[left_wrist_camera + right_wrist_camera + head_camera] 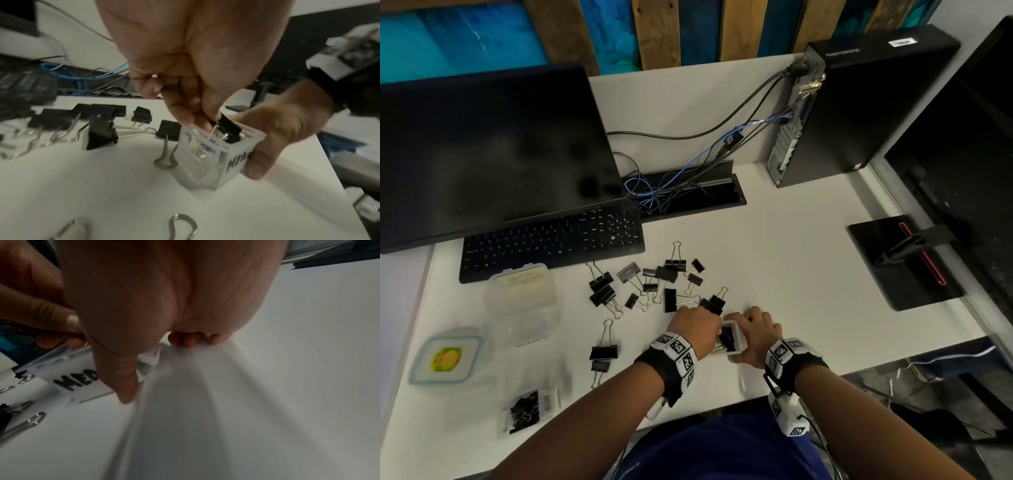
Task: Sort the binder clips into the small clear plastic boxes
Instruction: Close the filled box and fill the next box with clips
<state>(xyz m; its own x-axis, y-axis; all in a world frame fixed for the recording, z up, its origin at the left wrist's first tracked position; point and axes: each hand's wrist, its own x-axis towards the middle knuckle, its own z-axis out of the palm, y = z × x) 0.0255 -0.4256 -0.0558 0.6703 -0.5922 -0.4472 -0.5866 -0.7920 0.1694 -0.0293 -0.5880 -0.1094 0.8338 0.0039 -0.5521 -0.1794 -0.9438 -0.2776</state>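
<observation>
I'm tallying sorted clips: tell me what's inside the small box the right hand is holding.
One black binder clip, pinched by the left hand, stands in the box; more silver handles show through its wall, count unclear.

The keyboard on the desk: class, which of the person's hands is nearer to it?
Left. The left hand sits over the clear box, on the side toward the keyboard; the right hand holds the box's far side.
</observation>
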